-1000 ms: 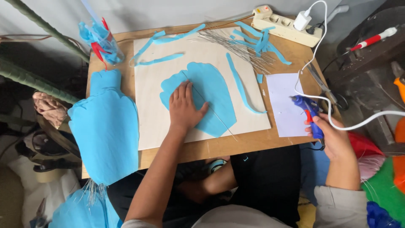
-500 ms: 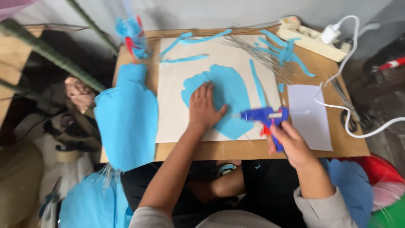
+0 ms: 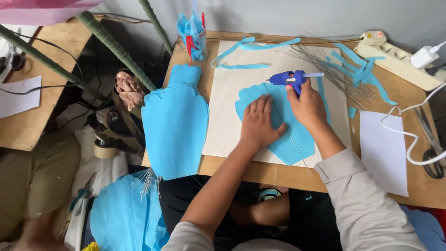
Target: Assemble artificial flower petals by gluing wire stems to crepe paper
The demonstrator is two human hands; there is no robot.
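My left hand (image 3: 259, 123) lies flat, fingers spread, on a blue petal-shaped paper piece (image 3: 283, 139) that rests on a cream board (image 3: 223, 121). A thin wire (image 3: 290, 135) runs along the paper between my hands. My right hand (image 3: 306, 104) grips a blue glue gun (image 3: 288, 78), its nozzle pointing left over the top edge of the blue piece.
A large blue petal (image 3: 175, 123) hangs over the table's left edge. Blue paper strips (image 3: 251, 46), a bundle of thin wires (image 3: 330, 65), a cup of tools (image 3: 193, 32), a power strip (image 3: 399, 67), a white sheet (image 3: 383, 151) and scissors (image 3: 432, 148) surround the board.
My right hand has brought the glue gun from the table's right side over to the blue paper piece. My left hand has stayed pressed on the paper.
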